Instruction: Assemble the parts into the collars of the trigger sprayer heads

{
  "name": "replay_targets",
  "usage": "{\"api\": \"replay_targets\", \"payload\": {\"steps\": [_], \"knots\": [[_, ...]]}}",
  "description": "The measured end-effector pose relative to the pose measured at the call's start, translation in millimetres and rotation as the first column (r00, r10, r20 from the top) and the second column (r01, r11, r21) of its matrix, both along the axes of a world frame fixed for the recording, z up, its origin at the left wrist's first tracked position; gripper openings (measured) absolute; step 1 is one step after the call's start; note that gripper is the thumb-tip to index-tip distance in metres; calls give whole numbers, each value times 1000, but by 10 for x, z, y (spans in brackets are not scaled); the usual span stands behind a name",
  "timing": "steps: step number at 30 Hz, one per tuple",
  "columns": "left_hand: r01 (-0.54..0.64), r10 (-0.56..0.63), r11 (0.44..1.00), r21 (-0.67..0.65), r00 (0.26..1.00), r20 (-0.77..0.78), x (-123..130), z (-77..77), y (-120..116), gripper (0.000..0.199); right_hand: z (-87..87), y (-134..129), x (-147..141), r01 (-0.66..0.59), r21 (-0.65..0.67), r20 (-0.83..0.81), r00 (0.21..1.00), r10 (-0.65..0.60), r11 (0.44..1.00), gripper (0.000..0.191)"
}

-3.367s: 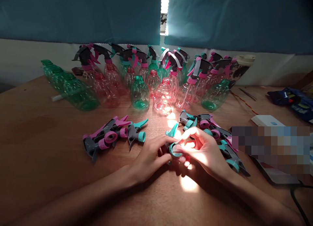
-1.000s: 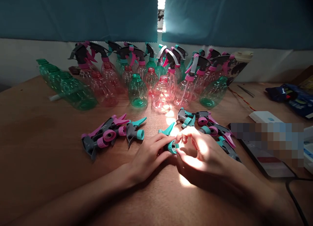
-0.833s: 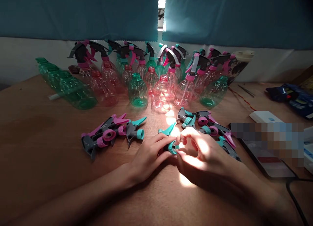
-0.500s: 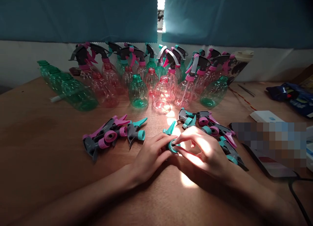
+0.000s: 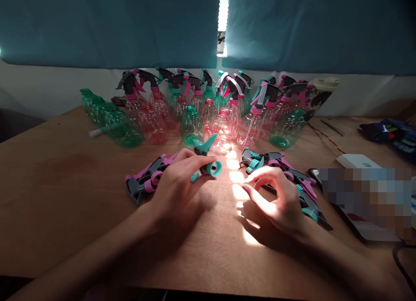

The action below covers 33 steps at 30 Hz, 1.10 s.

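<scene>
My left hand (image 5: 175,184) is closed around a spray trigger head (image 5: 213,168) with a dark grey body, a teal lever and a teal collar. It is held above the table, with the collar's open end facing right. To its right, my right hand (image 5: 277,201) is apart from the spray head, thumb and forefinger brought together in a pinch. Glare at the fingertips hides whether something small is between them. Grey, pink and teal spray heads (image 5: 289,175) lie just beyond my right hand. Other grey-and-pink spray heads (image 5: 151,179) lie behind my left hand, partly covered by it.
Clear green bottles (image 5: 191,125) and pink bottles (image 5: 152,125) stand across the back of the wooden table (image 5: 208,257), several wearing spray heads. A phone-like device (image 5: 373,236) and a white box (image 5: 360,161) lie at the right. Teal curtains (image 5: 113,27) hang behind.
My left hand has lifted the spray head and moved it left, away from my right hand. My right hand's fingertips have come off its collar. The camera view has shifted slightly.
</scene>
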State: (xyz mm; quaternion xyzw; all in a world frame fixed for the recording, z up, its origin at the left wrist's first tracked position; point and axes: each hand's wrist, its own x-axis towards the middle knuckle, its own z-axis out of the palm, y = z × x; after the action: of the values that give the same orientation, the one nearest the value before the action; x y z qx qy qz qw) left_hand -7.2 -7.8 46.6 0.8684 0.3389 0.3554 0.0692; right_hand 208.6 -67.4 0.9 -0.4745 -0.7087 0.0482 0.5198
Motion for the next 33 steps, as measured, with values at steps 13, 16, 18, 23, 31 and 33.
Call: {"api": "replay_targets", "payload": {"steps": [13,16,18,23,31,33], "knots": [[-159,113,982,-104,929,-353,-751,101,155,43,-121,12,-50,-187,-418,1,978,207,889,22],[-189,143,979,-82,909,-391,-700,-11,66,40,-133,21,-50,-210,-408,-15,975,224,889,21],[-205,157,977,-63,884,-441,-655,-79,56,45,-132,26,-49,-218,-405,-13,972,233,888,21],[-244,193,969,-28,826,-529,-611,-172,142,51,-100,18,-48,-198,-417,12,975,223,887,20],[-218,181,975,-39,887,-424,-348,-30,261,46,-16,19,-63,-189,-232,39,978,203,954,15],[-164,137,985,-46,922,-363,-135,-19,259,42,51,-4,-39,-184,-224,25,980,195,957,9]]}}
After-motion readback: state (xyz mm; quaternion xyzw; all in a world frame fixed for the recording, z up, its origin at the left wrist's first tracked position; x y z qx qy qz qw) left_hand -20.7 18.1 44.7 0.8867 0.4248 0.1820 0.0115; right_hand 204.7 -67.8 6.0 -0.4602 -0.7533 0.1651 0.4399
